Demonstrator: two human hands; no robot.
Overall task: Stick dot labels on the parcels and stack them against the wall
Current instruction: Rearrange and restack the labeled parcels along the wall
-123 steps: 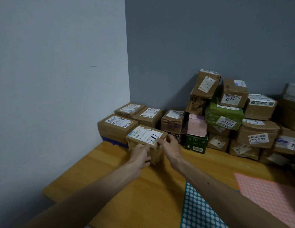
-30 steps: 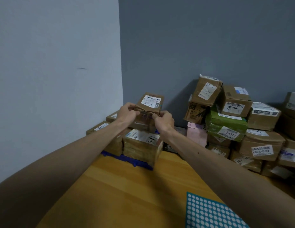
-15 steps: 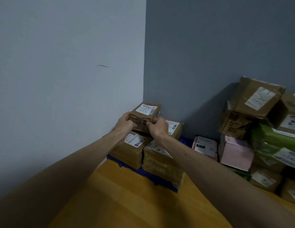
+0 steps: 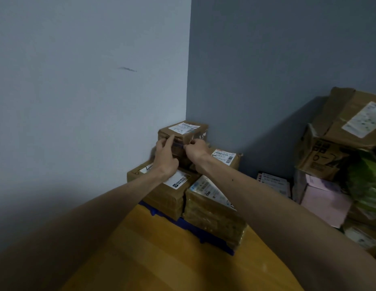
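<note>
left grip [image 4: 166,158] touches, right grip [image 4: 196,149] pinches white-labelled parcel [image 4: 184,131]

Two bare hands [image 4: 166,159] [image 4: 196,149]; five brown cardboard parcels [image 4: 184,131] [image 4: 224,159] [image 4: 161,192] [image 4: 212,208] [image 4: 179,154] in the corner stack; one pink rectangular box [image 4: 325,198].

Brings the small parcel [image 4: 182,131] out of mid-air, where held a second ago, and rests it now on top of the corner stack, close against the pale wall [image 4: 99,101]. Loosens the two-sided grip: lays the left hand [image 4: 165,158] with straightened fingers on the front face, pinches the front right edge with the right hand [image 4: 196,150]. Looks closer in on the corner than before.
</note>
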